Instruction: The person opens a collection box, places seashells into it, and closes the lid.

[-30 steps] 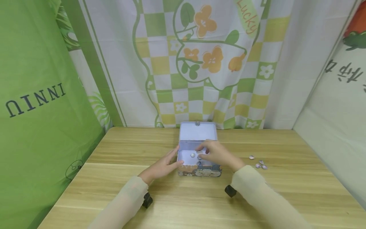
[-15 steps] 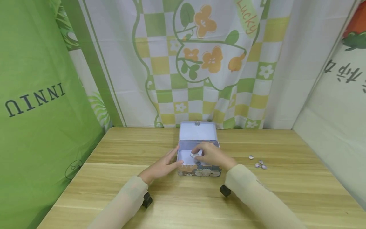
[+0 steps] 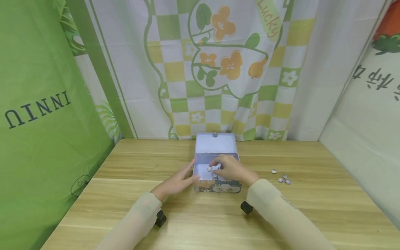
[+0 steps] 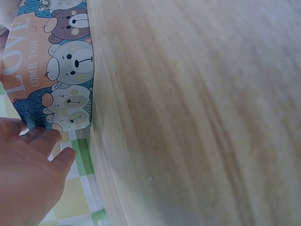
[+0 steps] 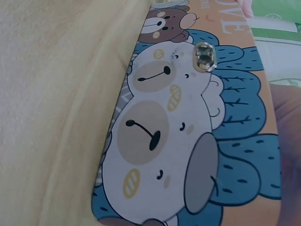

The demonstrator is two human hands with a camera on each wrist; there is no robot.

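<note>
A lidded tin box (image 3: 203, 185) printed with cartoon bears stands near the table's back, its pale lid (image 3: 215, 143) raised. My left hand (image 3: 175, 182) rests against the box's left side; in the left wrist view its fingertips touch the tin's end (image 4: 70, 106). Over the inside of the box is my right hand (image 3: 229, 167), thumb and forefinger apart with a gap between them. Below the forefinger a white seashell (image 3: 210, 169) lies on the box's floor. A second shell (image 3: 214, 175) lies under the thumb. The right hand hides part of the interior.
Several small purplish-white shells (image 3: 288, 182) lie on the wooden table (image 3: 200, 222) right of the box. A patterned curtain (image 3: 231, 114) hangs right behind the lid. Fabric walls stand at left and right.
My right hand has shifted left inside the box, and the pale shell between its fingers has been let go onto the box's floor. The left hand has stayed at the box's side.
</note>
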